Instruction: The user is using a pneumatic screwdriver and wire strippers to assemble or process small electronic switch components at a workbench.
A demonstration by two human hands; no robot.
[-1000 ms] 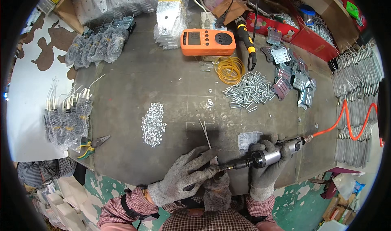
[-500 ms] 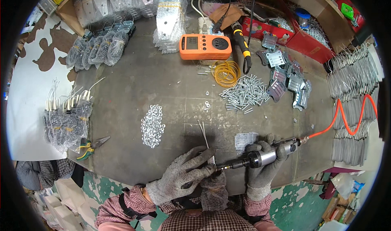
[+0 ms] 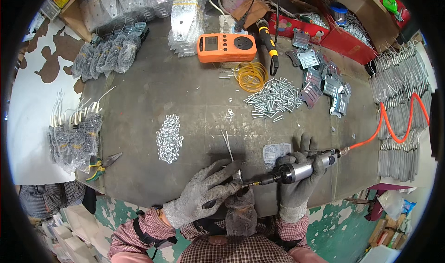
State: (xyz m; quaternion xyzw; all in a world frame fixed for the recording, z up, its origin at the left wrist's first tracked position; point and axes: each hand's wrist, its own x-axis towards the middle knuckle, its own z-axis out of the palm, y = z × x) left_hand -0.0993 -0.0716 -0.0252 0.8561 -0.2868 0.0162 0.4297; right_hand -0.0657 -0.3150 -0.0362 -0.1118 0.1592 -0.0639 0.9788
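My gloved left hand (image 3: 201,191) grips a small part with two white wires (image 3: 227,146) rising from its top. Its lower end is wrapped in bubble wrap (image 3: 241,219) and hangs in front of my body. In my gloved right hand (image 3: 299,191) lies a silver air screwdriver (image 3: 297,171), held level with its bit pointing left. The bit's tip meets the part beside my left fingertips; whether a screw sits there is hidden. Just beyond the driver lies a flat grey plate (image 3: 276,152).
Loose nuts (image 3: 169,140) lie at mid-left, a pile of screws (image 3: 274,98) and metal brackets (image 3: 324,84) at the right. Behind are an orange meter (image 3: 226,48) and rubber bands (image 3: 251,76). An orange air hose (image 3: 380,124) trails right; pliers (image 3: 105,165) and wrapped parts (image 3: 74,135) lie left.
The whole view has shifted slightly, so the bench appears a little higher and further left. Both hands keep their holds, and the driver bit stays at the part.
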